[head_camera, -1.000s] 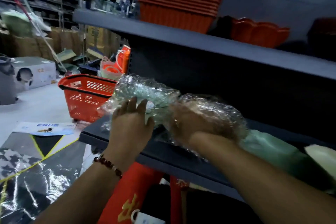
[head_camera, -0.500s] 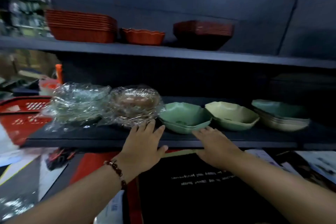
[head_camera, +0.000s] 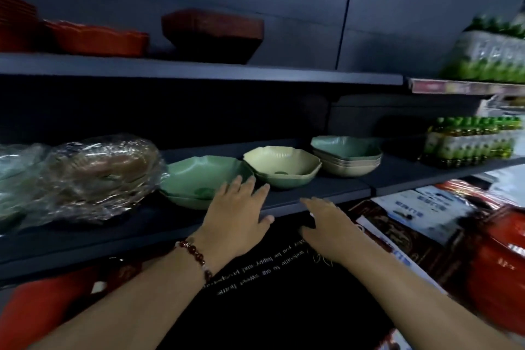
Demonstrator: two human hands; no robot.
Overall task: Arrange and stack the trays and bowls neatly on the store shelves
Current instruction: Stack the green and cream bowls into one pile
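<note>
My left hand (head_camera: 237, 214) lies flat, fingers straight and released, at the front edge of the middle shelf (head_camera: 312, 193), fingertips at the rim of the green bowl stack (head_camera: 204, 179). My right hand (head_camera: 326, 224) is spread and holds nothing, just below that edge. Along the shelf sit wrapped bowls (head_camera: 99, 176) toward the left end, then the cream bowl (head_camera: 282, 167) and a mixed stack (head_camera: 348, 155) rightward.
</note>
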